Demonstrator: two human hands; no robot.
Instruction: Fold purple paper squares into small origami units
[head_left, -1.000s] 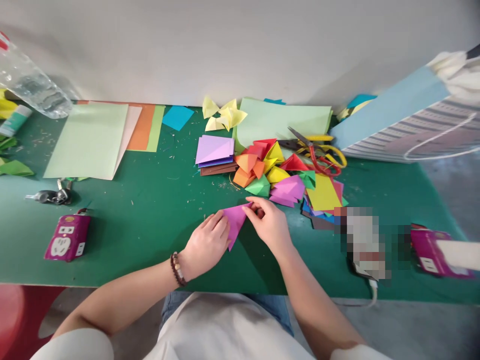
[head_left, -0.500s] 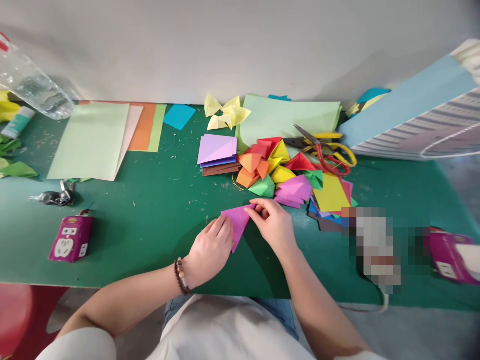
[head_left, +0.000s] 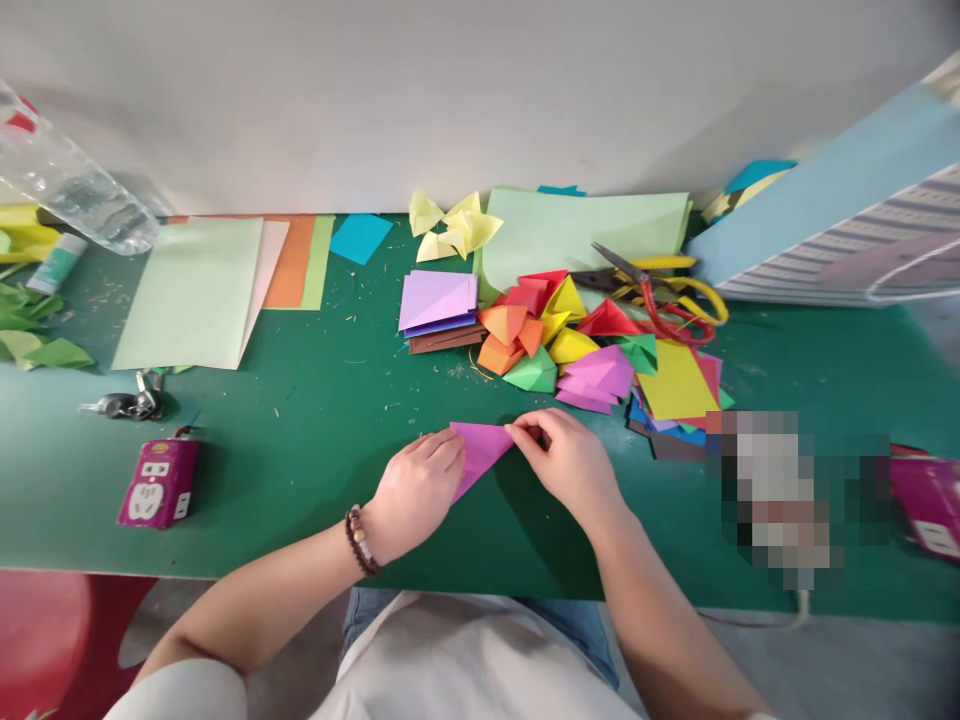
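A folded triangle of magenta paper (head_left: 481, 452) lies at the green table, between my two hands. My left hand (head_left: 425, 483), with a beaded bracelet at the wrist, grips its left side, the fingers together over the paper and the thumb hidden. At the right corner, my right hand (head_left: 564, 452) pinches the tip between thumb and forefinger. Just beyond my hands are folded purple pieces (head_left: 598, 375), a green folded piece (head_left: 532, 370), orange ones (head_left: 506, 330) and a stack of lilac and darker paper squares (head_left: 439, 300).
Scissors with red handles (head_left: 660, 310) and yellow-handled pliers (head_left: 667, 264) lie behind the folded pieces. Pale green sheets (head_left: 191, 290), keys (head_left: 135, 400) and a purple socket box (head_left: 160, 482) are at left. A bottle (head_left: 82, 180) leans there. A striped blue bag (head_left: 832, 220) stands right.
My right hand has moved slightly right and down with the paper's corner, and the triangle has turned so its upper edge lies nearly level. The view has shifted a little.
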